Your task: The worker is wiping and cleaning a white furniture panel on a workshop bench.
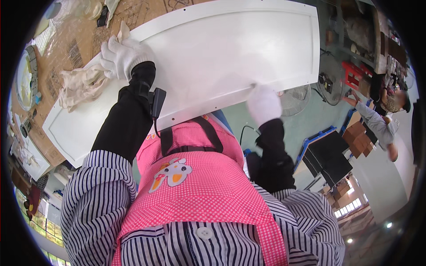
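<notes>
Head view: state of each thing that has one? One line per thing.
white panel: lying flat on the cardboard-covered table, near edge overhanging toward the person
left hand: gloved, resting on the panel's left part
right hand: gloved, gripping the panel's near edge
cloth: crumpled, beside the left hand
floor fan: standing below the panel edge; running or not, cannot tell
</notes>
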Action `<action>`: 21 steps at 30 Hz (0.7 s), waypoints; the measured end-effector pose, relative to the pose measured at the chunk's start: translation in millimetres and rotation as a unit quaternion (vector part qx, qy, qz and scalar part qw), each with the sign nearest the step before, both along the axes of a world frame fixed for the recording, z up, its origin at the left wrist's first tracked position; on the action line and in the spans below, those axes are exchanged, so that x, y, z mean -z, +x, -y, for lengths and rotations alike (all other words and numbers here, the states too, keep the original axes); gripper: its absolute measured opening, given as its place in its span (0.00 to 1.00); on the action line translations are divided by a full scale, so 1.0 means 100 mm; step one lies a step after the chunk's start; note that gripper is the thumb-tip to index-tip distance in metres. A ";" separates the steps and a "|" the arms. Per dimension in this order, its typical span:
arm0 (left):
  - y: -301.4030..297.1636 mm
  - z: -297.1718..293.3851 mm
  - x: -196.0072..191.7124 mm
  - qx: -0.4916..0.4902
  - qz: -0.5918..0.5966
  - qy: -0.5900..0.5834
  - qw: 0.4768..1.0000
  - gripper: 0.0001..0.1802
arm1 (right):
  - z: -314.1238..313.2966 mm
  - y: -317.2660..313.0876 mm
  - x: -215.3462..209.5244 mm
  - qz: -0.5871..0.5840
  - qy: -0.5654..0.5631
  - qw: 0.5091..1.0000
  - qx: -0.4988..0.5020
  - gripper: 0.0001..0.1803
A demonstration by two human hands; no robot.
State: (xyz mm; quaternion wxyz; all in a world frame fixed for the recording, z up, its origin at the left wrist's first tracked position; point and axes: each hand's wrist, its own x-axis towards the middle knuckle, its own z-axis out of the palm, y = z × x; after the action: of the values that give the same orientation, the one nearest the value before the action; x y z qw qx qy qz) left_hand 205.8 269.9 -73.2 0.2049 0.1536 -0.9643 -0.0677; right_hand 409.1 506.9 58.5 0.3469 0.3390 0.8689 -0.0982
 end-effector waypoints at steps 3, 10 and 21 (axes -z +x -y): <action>-0.01 -0.03 0.01 -0.003 -0.003 0.008 1.000 0.19 | 0.32 0.03 -0.15 -0.028 -0.060 0.998 -0.004 0.15; 0.01 0.01 0.00 0.013 -0.041 -0.018 0.999 0.18 | -0.95 0.47 0.03 -0.205 0.075 0.975 0.035 0.21; 0.02 0.01 -0.07 0.020 -0.006 -0.015 1.000 0.18 | -1.60 -0.20 -0.25 0.105 0.024 0.990 -0.093 0.17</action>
State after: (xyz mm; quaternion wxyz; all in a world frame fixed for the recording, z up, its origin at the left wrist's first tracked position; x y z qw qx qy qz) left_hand 207.9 269.1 -66.4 0.2116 0.1305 -0.9668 -0.0583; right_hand 388.7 667.3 83.3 0.4354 0.2735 0.8576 -0.0089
